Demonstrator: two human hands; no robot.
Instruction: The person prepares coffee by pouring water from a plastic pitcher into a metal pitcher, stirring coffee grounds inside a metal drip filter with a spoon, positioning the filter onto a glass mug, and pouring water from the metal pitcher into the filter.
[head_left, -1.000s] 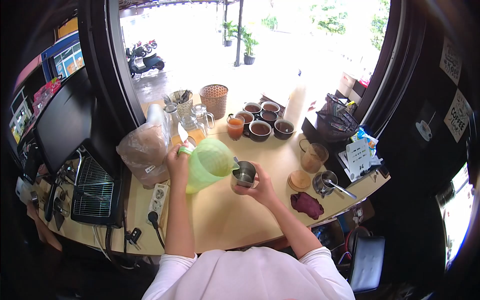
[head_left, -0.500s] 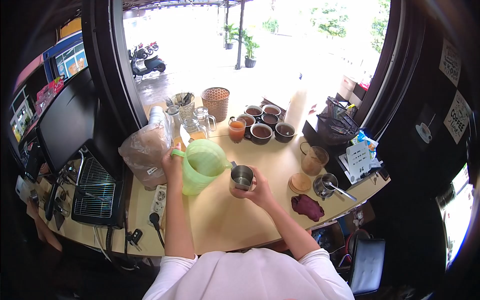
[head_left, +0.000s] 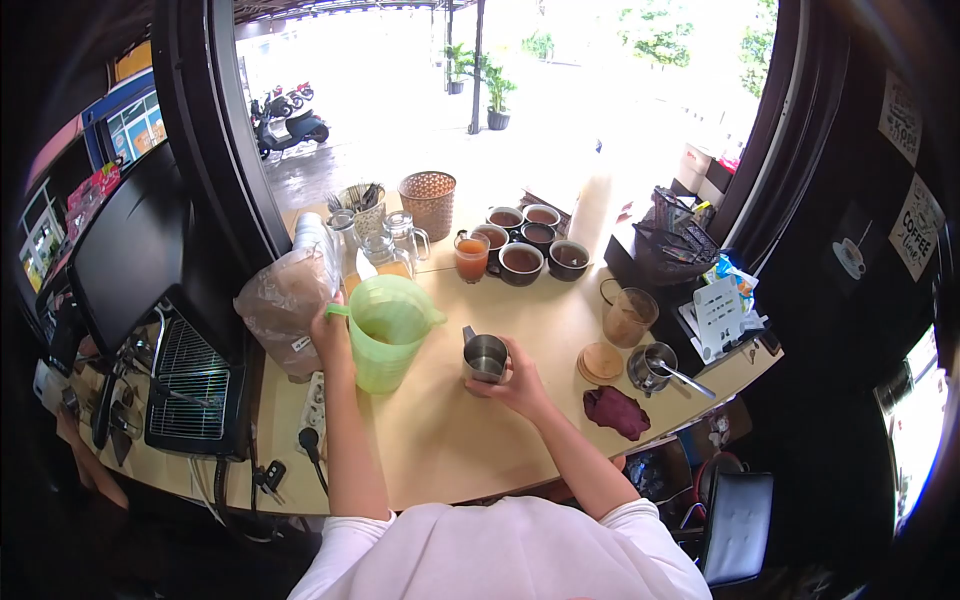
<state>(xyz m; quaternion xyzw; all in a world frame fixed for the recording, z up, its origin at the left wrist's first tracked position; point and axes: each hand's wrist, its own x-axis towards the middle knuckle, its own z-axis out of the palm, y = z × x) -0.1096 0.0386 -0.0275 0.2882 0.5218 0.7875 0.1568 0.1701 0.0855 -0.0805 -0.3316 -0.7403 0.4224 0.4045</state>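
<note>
Translucent light-green plastic pitcher (head_left: 388,362) sits close to upright beside the left hand (head_left: 332,335), whose fingers curl around its handle; its spout points toward the right hand (head_left: 515,382), and whether its base touches the tabletop (head_left: 450,455) is unclear. The right hand is wrapped partway around a small, shiny silver metal jug (head_left: 486,350), spout up. Left of the left hand, a clear plastic bag (head_left: 285,300) bears a white label too small to read. Beyond the right hand stand dark round cups (head_left: 520,262) of brown liquid; far to its right, a beige wall sign (head_left: 918,228) reads "COFFEE".
</note>
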